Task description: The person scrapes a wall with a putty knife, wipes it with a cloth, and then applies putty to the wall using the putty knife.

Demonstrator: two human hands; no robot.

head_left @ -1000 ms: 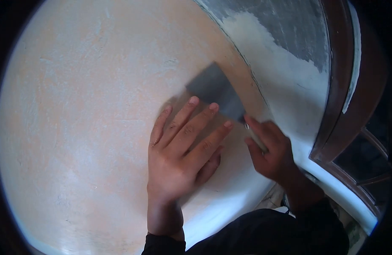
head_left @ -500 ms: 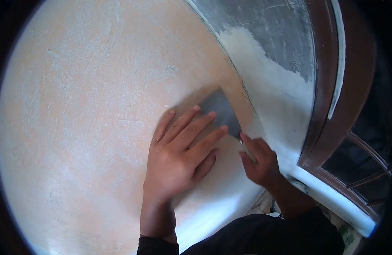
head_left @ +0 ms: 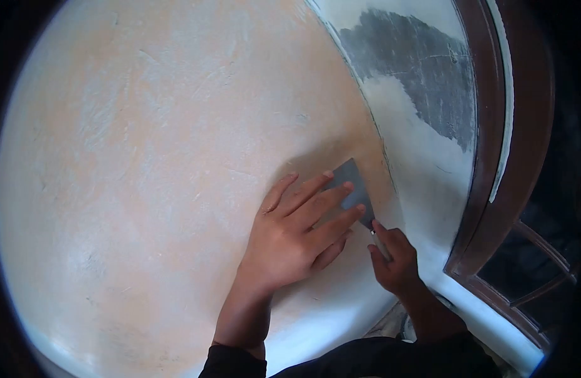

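Note:
My right hand (head_left: 396, 257) is closed round the pale handle of a putty knife (head_left: 356, 186), whose wide grey metal blade lies against the peach-and-white wall (head_left: 164, 145). My left hand (head_left: 297, 236) is spread out, its fingers reaching over the blade. Some of its fingertips rest on the metal and hide part of it. Just right of the blade runs the wall's edge, a thin dark, rough line (head_left: 383, 148). Smeared patches and scrape marks cover the wall.
Beyond that edge, a white-coated strip (head_left: 423, 176) surrounds a bare grey patch (head_left: 416, 66). To the right stands a brown wooden frame (head_left: 485, 164) with dark panes (head_left: 523, 264) and a pale strip along it. A white ledge (head_left: 492, 309) runs below it.
The view has shifted, so wall, hands and putty knife appear further right and lower. Both hands keep the same hold, and the blade still lies near the wall's edge.

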